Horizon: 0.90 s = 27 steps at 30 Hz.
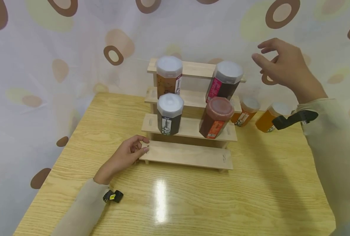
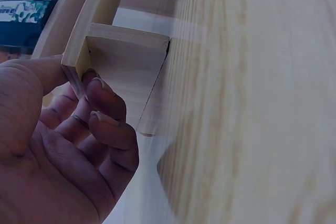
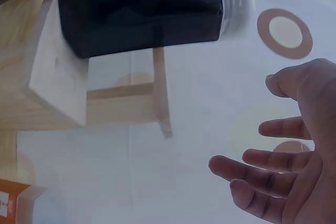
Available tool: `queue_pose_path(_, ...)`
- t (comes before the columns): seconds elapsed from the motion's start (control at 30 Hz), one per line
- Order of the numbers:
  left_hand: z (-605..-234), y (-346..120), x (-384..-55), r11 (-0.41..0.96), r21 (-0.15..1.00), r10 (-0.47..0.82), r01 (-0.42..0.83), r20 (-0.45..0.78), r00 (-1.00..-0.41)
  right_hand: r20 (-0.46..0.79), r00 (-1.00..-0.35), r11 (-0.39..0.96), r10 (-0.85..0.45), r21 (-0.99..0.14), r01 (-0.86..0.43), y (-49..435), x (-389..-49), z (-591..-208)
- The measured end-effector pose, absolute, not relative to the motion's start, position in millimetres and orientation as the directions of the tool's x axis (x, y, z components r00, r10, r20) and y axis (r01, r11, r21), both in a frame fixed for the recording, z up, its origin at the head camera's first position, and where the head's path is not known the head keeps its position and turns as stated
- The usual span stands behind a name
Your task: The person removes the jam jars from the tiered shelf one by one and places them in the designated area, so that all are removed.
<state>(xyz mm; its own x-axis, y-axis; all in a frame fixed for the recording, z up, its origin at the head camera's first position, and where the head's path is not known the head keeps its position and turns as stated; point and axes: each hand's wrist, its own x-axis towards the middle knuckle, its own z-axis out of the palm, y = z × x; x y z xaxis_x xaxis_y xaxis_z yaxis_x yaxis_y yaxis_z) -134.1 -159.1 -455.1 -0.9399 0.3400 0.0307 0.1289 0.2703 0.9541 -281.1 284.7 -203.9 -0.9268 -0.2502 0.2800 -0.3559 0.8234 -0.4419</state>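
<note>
Key relation: the right hand [image 1: 284, 65] hangs in the air past the right end of the stepped rack [image 1: 186, 153], with the pink-label jar [image 1: 224, 85] to its left and lower, fingertips clear of the lid. That jar stands upright, vertical long axis, at the right end of the rack's second-highest tier; right hand is clearly the nearer one. Two amber jars, the inner one [image 1: 246, 113] and the outer one [image 1: 267, 120], stand on the worktop [image 1: 222, 203] near its rear right corner, lower than that hand. Right hand is empty, fingers loosely bent and pointing left, thumb apart, forearm reaching up from the worktop's right edge. Left hand [image 1: 127, 152] pinches the left end of the lowest tier, thumb and fingers on opposite faces, forearm low over the front left. Rack's long axis runs left-right, roughly along the worktop's rear edge.
</note>
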Motion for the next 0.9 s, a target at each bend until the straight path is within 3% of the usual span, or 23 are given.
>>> queue_pose_path(0.37,-454,-159,-133,0.278,0.951,0.342,0.135,0.033,-0.939,0.252,-0.931,0.782,-0.265,-0.509,-0.361,259,-268,-194)
queue_pose_path(0.6,-454,-160,-133,0.27,0.955,0.344,0.12,0.021,-0.939,0.28,-0.896,0.809,-0.344,-0.397,-0.435,245,-262,-198)
queue_pose_path(0.9,-451,-161,-133,0.278,0.953,0.339,0.118,0.018,-0.941,0.235,-0.866,0.79,-0.442,-0.355,-0.5,227,-258,-206)
